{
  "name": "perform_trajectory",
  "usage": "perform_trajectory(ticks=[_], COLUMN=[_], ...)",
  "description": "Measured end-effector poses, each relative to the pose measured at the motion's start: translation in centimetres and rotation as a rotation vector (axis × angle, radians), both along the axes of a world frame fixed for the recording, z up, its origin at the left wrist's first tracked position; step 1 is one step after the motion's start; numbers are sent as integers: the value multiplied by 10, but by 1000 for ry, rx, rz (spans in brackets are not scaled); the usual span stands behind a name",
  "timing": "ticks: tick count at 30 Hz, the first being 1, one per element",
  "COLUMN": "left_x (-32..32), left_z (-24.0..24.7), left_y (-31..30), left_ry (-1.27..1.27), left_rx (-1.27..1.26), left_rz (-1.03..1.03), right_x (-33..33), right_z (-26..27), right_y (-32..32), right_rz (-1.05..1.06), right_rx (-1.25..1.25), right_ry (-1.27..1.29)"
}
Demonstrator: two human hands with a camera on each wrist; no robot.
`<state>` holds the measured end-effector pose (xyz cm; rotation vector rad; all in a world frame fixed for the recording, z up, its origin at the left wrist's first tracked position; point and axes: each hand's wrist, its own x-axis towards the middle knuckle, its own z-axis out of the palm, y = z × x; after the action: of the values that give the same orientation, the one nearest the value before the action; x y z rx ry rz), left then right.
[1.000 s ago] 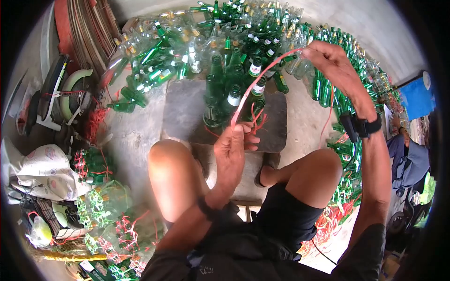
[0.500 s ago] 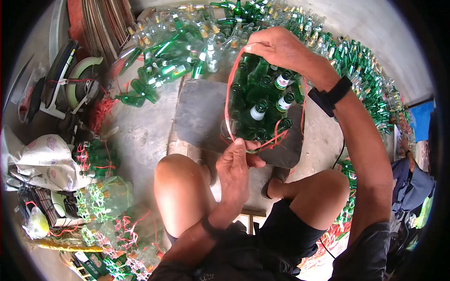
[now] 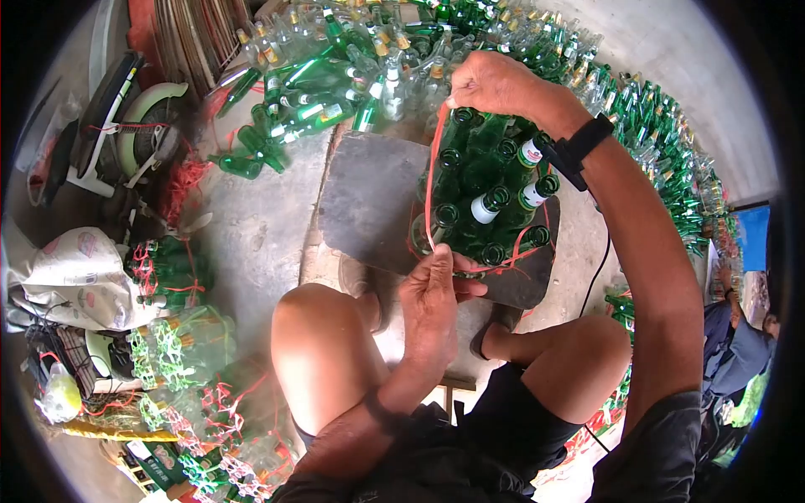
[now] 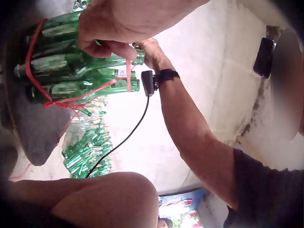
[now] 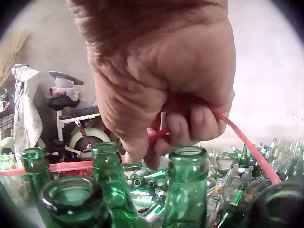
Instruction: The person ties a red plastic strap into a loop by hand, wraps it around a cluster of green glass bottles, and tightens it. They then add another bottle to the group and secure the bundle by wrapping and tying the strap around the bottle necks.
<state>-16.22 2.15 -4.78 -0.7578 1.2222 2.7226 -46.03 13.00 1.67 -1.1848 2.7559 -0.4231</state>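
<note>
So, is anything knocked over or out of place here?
A few green bottles lie tipped on their sides on the floor left of the dark slab; the bundle on it, ringed by a red strap, stands upright. Nothing looks broken.

Bare slab (image 3: 369,201) left of the bundled bottles (image 3: 470,180) leaves passage — loose bottle heap (image 3: 335,75) crowds behind, knees (image 3: 314,335) in front.

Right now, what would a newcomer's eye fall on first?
A cluster of upright green glass bottles stands on a dark grey slab, ringed by a red plastic strap that the right hand grips at the far side and the left hand pinches nearer. Behind sprawls a heap of loose green and clear bottles.
</note>
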Motion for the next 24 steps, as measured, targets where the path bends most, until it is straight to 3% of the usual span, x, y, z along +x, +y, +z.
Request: perform_trajectory(ticks=[8, 14, 16, 24], left_x=[-10, -13, -14, -16], left_z=[0, -4, -6, -8], left_y=[0, 0, 0, 1], left_ry=[-36, -18, -17, 18], left_rx=[-44, -60, -65, -96], left_rz=[-10, 38, 42, 41], right_x=[-18, -20, -9, -5], right_z=[0, -12, 1, 2], right_y=[28, 43, 39, 55], right_rz=[-45, -152, -334, -473], right_rx=[98, -105, -17, -144], right_ry=[-75, -248, -387, -562])
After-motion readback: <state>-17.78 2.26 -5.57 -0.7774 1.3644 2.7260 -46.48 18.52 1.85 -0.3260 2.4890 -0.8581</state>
